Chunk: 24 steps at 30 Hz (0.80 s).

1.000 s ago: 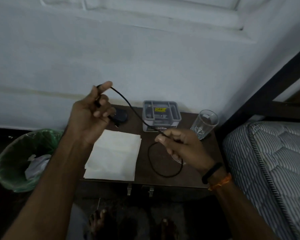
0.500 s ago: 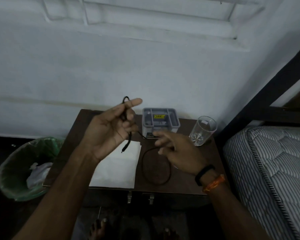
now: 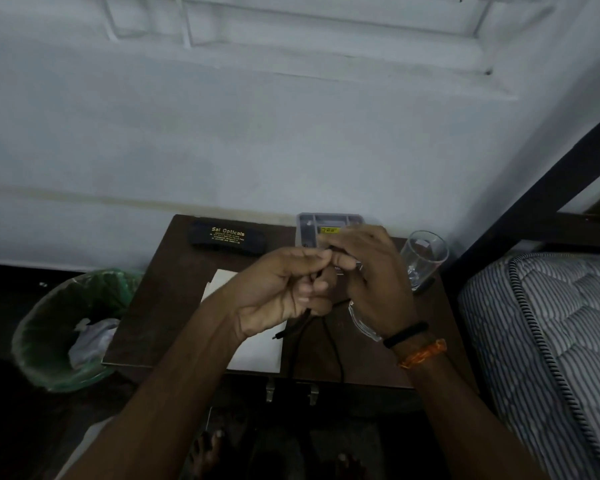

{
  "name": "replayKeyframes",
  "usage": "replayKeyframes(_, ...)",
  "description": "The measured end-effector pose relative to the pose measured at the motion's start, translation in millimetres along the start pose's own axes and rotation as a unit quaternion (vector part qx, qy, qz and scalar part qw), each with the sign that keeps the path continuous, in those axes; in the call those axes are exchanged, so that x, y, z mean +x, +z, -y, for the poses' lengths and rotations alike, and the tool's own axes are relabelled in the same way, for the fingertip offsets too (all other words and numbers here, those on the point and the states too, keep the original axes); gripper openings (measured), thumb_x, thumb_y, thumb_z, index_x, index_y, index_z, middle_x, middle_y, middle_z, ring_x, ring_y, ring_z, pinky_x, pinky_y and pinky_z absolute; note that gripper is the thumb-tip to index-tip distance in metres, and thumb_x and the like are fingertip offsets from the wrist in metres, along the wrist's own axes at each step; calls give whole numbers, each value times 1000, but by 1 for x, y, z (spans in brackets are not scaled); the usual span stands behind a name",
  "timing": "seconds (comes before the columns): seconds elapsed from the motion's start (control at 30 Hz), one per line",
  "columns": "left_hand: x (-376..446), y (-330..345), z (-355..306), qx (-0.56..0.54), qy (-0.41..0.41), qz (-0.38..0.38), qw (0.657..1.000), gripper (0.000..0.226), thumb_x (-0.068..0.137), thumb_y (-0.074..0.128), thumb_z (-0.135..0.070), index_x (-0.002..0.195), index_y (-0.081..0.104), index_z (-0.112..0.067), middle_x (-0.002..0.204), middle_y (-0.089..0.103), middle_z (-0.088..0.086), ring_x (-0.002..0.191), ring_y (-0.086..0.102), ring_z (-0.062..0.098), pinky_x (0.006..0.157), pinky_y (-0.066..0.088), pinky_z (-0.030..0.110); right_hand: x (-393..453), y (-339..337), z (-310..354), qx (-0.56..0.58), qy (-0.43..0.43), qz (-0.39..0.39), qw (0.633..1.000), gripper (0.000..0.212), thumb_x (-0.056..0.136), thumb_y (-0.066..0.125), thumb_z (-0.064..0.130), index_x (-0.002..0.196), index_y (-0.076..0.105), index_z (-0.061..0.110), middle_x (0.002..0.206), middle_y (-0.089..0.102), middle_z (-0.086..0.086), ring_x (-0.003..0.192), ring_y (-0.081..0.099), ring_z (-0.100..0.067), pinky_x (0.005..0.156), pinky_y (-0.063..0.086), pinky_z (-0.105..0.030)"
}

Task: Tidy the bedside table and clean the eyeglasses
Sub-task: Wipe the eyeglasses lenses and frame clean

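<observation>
Hands: two, both raised over the middle of the bedside table (image 3: 174, 271), meeting fingertip to fingertip.
Left hand (image 3: 284, 292): fingers curled round the black cable (image 3: 298, 344); thumb and forefinger pressed together at the top.
Right hand (image 3: 371, 271): fingers bent, tips pinching at the same spot as the left thumb; whether they actually nip the cable there I cannot tell. Two bands on the wrist, one black, one orange.
Cable: one. It drops out of the left fist at 6 o'clock; the free plug end (image 3: 277, 337) sticks out toward 8 o'clock over the paper, and a loop hangs past the table's front edge.
Eyeglasses case (image 3: 227, 240): one, black with gold lettering, lying flat at the table's 11 o'clock, well apart from both hands.
Eyeglasses: not made out for certain; a clear curved edge shows just under the right wrist, mostly hidden.
Paper sheets (image 3: 257, 351): one white stack, at 7 o'clock on the tabletop, largely covered by the left forearm.
Grey organiser tray (image 3: 309, 226): one, at 12 o'clock against the wall, part hidden by the right hand; yellow label inside.
Drinking glass (image 3: 425, 258): one, clear, upright, at 2 o'clock near the table's right edge.
Waste bin (image 3: 66, 327): one, green liner, on the floor at 9 o'clock beside the table; crumpled white stuff inside.
Mattress (image 3: 551, 341): one, striped, at 3 o'clock.
</observation>
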<state>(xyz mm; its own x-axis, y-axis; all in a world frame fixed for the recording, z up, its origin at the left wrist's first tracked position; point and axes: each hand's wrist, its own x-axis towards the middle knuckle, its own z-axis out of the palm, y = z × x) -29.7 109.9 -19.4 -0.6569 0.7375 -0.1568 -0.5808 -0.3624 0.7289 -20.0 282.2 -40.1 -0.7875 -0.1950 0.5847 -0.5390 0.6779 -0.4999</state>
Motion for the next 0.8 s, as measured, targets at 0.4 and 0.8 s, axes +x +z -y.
replayKeyframes(0.4,-9,-19,4,289,-54,-17,956,26,101,44,-11,110,60,6,94,69,20,83,64,24,78,52,31,-11,6,-24,6,132,-7,991,43,98,48,0,131,61,23,92,61,1,74,62,-13,66,54,-23)
replayKeyframes(0.8,3,-27,5,60,168,-60,982,36,93,42,10,127,52,8,127,61,25,119,60,33,101,50,41,-15,35,-3,23,159,171,972,39,92,38,27,61,59,19,64,67,4,59,57,-3,64,41,-22)
